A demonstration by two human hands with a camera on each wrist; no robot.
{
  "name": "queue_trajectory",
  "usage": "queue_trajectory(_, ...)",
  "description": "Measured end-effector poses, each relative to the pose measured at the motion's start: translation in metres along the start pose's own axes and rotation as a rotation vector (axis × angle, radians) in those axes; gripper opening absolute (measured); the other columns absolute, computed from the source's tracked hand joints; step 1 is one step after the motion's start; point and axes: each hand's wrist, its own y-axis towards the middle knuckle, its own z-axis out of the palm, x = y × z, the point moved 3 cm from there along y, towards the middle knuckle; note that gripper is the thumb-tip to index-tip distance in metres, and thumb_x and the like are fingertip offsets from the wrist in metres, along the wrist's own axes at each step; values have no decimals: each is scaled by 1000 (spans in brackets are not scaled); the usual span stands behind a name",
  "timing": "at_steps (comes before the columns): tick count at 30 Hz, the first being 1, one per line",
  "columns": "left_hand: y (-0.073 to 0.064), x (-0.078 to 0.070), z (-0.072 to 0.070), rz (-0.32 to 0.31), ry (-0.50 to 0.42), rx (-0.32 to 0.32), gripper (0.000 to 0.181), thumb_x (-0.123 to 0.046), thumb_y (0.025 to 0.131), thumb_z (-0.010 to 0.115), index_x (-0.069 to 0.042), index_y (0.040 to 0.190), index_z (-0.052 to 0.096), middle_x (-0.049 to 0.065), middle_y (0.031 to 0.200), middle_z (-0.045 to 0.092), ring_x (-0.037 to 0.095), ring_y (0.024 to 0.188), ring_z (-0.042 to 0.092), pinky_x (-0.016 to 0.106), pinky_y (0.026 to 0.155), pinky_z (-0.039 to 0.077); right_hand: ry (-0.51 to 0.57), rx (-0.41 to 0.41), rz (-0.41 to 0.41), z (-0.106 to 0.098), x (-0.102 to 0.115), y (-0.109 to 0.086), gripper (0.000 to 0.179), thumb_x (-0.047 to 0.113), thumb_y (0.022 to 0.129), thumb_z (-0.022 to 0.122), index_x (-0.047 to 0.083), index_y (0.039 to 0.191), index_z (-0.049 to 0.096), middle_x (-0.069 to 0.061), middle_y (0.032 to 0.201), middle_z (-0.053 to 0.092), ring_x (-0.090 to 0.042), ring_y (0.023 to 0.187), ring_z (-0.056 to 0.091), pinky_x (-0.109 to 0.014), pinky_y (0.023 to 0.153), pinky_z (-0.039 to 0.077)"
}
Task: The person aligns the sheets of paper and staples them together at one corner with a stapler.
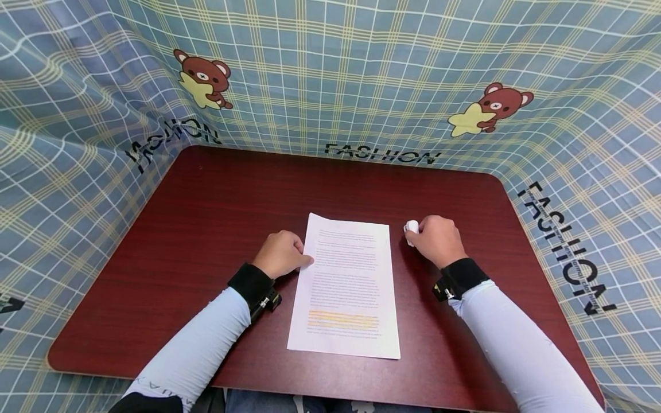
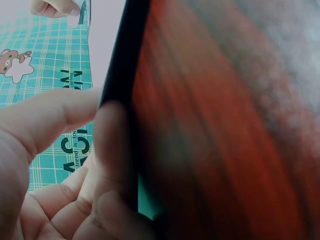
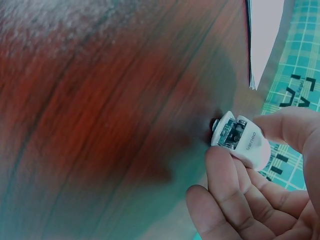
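Observation:
A stack of printed paper sheets (image 1: 346, 287) lies on the dark red table, with lines of text and an orange-highlighted passage near its lower end. My left hand (image 1: 281, 254) pinches the stack's left edge. In the left wrist view its thumb (image 2: 60, 110) lies on the white face, and the fingers curl by the edge. To the right of the paper, my right hand (image 1: 439, 238) grips a small white device (image 3: 250, 147) between thumb and fingers, close over the table. The device has a rounded body, grey lettering and a window showing metal parts; I cannot tell its kind.
The wood-grained table (image 1: 206, 201) has rounded corners. Plaid cloth (image 1: 330, 86) with bears, stars and lettering hangs behind it and along both sides. Black bands with small cameras sit on both wrists, over light blue sleeves (image 1: 201, 338). The person's lap shows below the front edge.

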Motion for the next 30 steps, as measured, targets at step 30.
queue_trajectory(30, 2, -16, -16, 164, 72, -77, 16, -26, 88, 80, -15, 82, 70, -2, 69, 65, 16, 64, 58, 32, 60, 47, -95, -114, -82, -23, 34, -9, 25, 31, 94, 65, 7, 99, 67, -11, 87, 64, -29, 76, 61, -48, 58, 50)
